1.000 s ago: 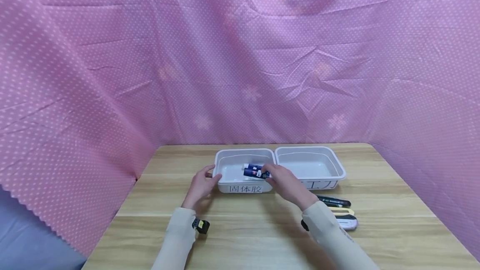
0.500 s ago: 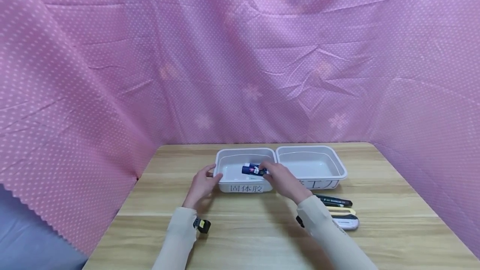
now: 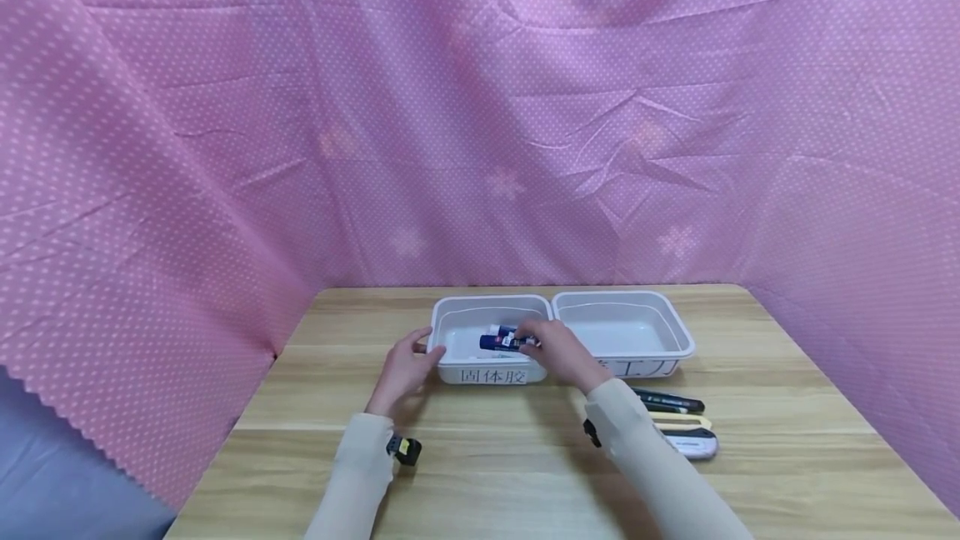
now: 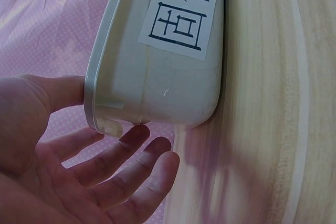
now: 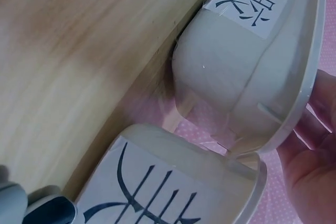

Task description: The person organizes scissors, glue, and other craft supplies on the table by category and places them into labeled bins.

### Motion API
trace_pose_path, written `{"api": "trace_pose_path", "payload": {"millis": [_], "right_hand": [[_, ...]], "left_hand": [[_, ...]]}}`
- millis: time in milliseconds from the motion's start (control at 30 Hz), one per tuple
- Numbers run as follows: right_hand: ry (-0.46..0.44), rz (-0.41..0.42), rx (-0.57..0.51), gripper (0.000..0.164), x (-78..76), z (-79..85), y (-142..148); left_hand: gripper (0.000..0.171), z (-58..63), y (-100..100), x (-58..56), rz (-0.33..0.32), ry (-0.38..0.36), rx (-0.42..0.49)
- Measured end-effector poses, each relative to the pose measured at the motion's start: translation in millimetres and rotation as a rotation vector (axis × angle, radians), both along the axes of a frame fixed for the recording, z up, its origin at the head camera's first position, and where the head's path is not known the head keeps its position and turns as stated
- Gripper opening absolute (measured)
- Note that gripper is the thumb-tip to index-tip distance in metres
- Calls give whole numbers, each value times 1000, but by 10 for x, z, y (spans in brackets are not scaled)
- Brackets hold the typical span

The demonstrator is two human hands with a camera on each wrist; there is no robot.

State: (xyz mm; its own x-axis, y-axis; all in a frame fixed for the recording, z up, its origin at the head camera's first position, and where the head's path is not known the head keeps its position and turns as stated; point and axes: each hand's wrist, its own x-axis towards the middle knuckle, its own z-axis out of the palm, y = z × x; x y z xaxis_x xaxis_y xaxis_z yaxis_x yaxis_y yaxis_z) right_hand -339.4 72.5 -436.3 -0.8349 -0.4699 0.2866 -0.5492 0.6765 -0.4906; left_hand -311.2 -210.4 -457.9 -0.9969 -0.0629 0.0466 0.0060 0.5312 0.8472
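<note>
In the head view, my left hand (image 3: 405,369) holds the left end of a white plastic bin (image 3: 492,374) with Chinese lettering on its front. Its thumb lies over the rim (image 4: 92,85) in the left wrist view, with the fingers curled along the outside. My right hand (image 3: 558,352) reaches over that bin's right side and pinches a dark blue glue stick (image 3: 497,342), which lies sideways inside. Just behind it, a second blue tube with a white end (image 3: 504,330) is partly covered. The right fingertips are hidden behind the rim in the right wrist view.
A second white bin (image 3: 678,352), also labelled, stands against the first on its right. In front of it lie a black utility knife (image 3: 671,402), a yellow one (image 3: 686,422) and a grey-white one (image 3: 693,443), partly behind the right sleeve. Pink cloth (image 3: 480,148) hangs behind the table.
My right hand has shifted slightly left, carrying the glue stick a little left within the bin. The left hand has kept its place on the rim.
</note>
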Motion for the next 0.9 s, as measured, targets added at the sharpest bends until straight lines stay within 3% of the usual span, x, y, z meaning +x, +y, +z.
{"api": "trace_pose_path", "payload": {"millis": [567,900], "right_hand": [[-17,18,19,11,-139,-57,-76],[-13,-4,-25,13,-39,-41,-59]], "left_hand": [[61,-24,-21,-13,-3,10,3],[60,-21,-27,-6,-6,-2,-2]]}}
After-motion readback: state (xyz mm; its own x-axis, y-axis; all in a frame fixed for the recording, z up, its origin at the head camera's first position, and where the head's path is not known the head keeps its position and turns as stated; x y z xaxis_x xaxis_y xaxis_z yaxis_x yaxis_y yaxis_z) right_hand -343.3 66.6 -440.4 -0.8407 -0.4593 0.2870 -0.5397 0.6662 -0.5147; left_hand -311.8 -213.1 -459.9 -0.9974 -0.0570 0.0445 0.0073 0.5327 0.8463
